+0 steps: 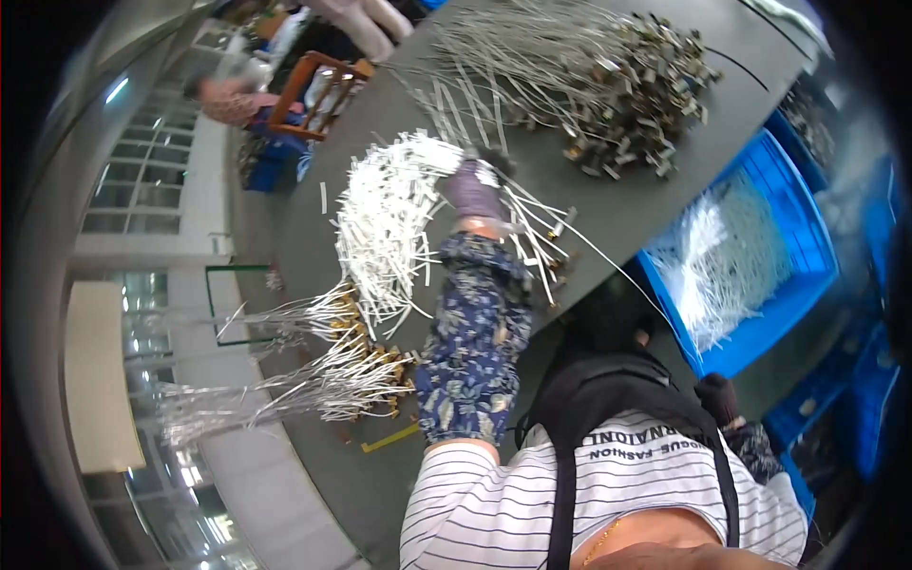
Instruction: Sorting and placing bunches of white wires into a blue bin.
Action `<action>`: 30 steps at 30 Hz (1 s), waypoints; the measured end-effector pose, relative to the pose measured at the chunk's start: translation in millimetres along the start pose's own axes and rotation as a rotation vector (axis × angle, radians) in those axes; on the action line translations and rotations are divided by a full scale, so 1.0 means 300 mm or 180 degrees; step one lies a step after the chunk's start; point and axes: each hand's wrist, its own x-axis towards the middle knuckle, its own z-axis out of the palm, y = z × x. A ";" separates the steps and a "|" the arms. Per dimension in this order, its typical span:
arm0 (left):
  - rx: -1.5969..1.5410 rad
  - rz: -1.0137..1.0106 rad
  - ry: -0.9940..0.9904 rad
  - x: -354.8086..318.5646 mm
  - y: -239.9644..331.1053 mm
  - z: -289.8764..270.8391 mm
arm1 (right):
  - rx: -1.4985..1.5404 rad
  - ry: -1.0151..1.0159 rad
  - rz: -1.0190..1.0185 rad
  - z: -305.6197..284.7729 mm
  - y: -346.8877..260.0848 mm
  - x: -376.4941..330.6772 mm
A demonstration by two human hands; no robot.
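My left hand (475,195), in a purple glove with dark fingertips, reaches over the grey table at the right edge of a heap of short white tubes (385,209). Several white-sleeved wires with small metal ends (537,237) fan out to the right from beside this hand. Its fingers are blurred and partly hidden, so their grip does not show. Low at my right side, my right hand (718,397) wears a dark glove and is near the blue bin (784,318). Its fingers are too small and dark to make out.
A large pile of wires with metal connectors (646,104) covers the table's far right. Bundles of brass-ended wires (366,375) lie at the left edge. Clear plastic and thin white strands (750,252) fill the bin. Beyond the table stand a wooden chair (309,100) and a person (233,104).
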 end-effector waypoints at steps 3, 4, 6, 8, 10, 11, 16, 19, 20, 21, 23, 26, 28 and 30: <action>0.0061 0.1160 -0.0391 0.045 0.080 -0.109 | 0.0208 -0.0042 0.0318 0.045 -0.104 -0.004; 0.0086 0.1194 -0.0291 0.041 0.093 -0.112 | 0.0193 -0.0096 0.0288 0.045 -0.116 -0.003; 0.0053 0.1263 -0.0311 0.031 0.103 -0.115 | 0.0138 -0.0045 0.0266 0.054 -0.109 0.007; 0.0124 0.1227 -0.0294 0.020 0.089 -0.104 | 0.0070 -0.0011 0.0250 0.059 -0.118 0.004; 0.0199 0.1221 -0.0263 0.014 0.087 -0.109 | 0.0110 0.0119 0.0102 0.070 -0.147 -0.008; 0.0179 0.1241 -0.0318 0.012 0.089 -0.119 | 0.0109 0.0104 0.0098 0.075 -0.158 -0.013; 0.0263 0.0956 -0.0767 0.010 0.025 -0.128 | 0.0247 0.0001 0.0325 0.088 -0.198 -0.033; 0.1651 0.0269 -0.2379 0.045 -0.181 -0.234 | 0.0538 -0.0408 -0.0122 0.189 -0.377 -0.025; 0.4257 0.1286 -0.2510 -0.167 -0.276 -0.073 | 0.0719 -0.0295 0.0089 0.179 -0.438 -0.042; 0.2667 0.1353 -0.2031 -0.135 -0.402 -0.165 | 0.0813 -0.0452 0.0067 0.224 -0.563 -0.062; 0.1953 0.0106 -0.1906 -0.150 -0.396 -0.145 | 0.0742 -0.0504 0.0164 0.197 -0.573 -0.028; 0.1087 0.0361 -0.1040 -0.067 -0.159 -0.195 | 0.0330 -0.0677 -0.0014 0.176 -0.543 0.016; 0.0804 0.0779 -0.0707 0.039 -0.159 -0.258 | 0.0022 -0.0781 -0.0480 0.199 -0.545 0.072; 0.2005 0.0652 -0.0793 0.069 -0.238 -0.329 | 0.0211 -0.0774 -0.1045 0.282 -0.642 0.133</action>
